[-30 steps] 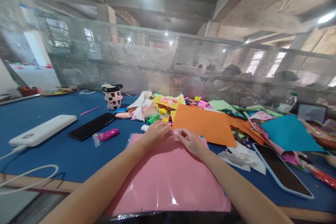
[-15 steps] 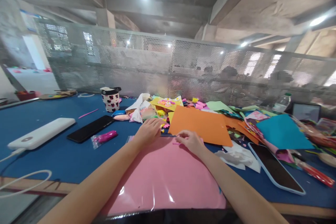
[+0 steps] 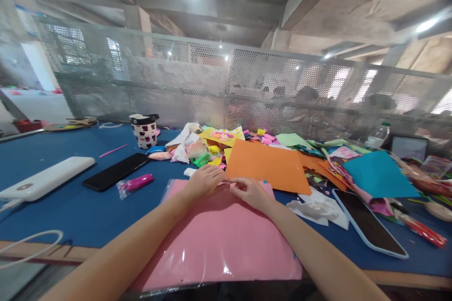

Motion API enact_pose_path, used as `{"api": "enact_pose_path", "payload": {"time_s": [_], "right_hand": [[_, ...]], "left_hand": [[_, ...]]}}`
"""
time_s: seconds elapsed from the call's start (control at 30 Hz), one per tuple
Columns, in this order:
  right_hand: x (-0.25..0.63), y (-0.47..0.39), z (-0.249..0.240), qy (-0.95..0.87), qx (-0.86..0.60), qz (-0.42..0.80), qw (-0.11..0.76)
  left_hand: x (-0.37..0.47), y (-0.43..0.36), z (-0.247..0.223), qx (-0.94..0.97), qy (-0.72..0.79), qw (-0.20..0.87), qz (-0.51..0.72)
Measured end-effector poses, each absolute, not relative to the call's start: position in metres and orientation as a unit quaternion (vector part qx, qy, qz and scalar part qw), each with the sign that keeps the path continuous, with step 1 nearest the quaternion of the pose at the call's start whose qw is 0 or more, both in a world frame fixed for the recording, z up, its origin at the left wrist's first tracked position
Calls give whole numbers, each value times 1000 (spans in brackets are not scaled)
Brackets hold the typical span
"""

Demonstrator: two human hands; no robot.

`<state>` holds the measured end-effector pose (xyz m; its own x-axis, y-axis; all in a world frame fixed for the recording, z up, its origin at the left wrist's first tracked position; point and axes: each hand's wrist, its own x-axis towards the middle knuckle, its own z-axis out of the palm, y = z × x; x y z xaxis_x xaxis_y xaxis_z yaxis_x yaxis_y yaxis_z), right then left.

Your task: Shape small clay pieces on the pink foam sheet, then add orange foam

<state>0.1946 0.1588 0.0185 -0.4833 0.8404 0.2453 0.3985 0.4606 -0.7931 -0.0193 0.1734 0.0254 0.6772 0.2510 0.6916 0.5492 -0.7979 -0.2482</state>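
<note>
A pink sheet (image 3: 226,244) in a clear, shiny plastic sleeve lies in front of me and overhangs the table's front edge. Over its far part, my left hand (image 3: 209,179) is palm down with its fingers bent and held together. Its fingertips meet those of my right hand (image 3: 250,192), whose thumb and forefinger are pinched. Whatever lies between the fingertips is too small or too hidden to make out. Just beyond the hands is an orange sheet (image 3: 266,164), with wrapped bits of coloured clay (image 3: 202,160) to its left.
On the left are a white power bank (image 3: 49,176), a black phone (image 3: 118,171), a magenta clay packet (image 3: 139,182) and a spotted cup (image 3: 144,132). To the right lie crumpled tissue (image 3: 319,207), another phone (image 3: 370,223) and a blue sheet (image 3: 381,174). A perforated metal screen (image 3: 197,89) stands behind.
My left hand has moved right and nearer to me, and the fingertips of both hands now meet. The small pink piece by my right fingers no longer shows. The view has shifted slightly.
</note>
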Motion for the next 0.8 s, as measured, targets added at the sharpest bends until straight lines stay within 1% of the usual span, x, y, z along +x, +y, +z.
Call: {"api": "enact_pose_path", "payload": {"time_s": [0.17,0.5,0.8], "right_hand": [[195,156,21,-782,-405,344,326],[196,163,16,-787,-415,297,348],[195,158,21,-806,-411,272,328]], "left_hand": [[-22,180,21,-887,-268,190,-326],[-20,182,18,-896,-299,110,-309],[-21,181,19,-893,-324,96,-298]]}}
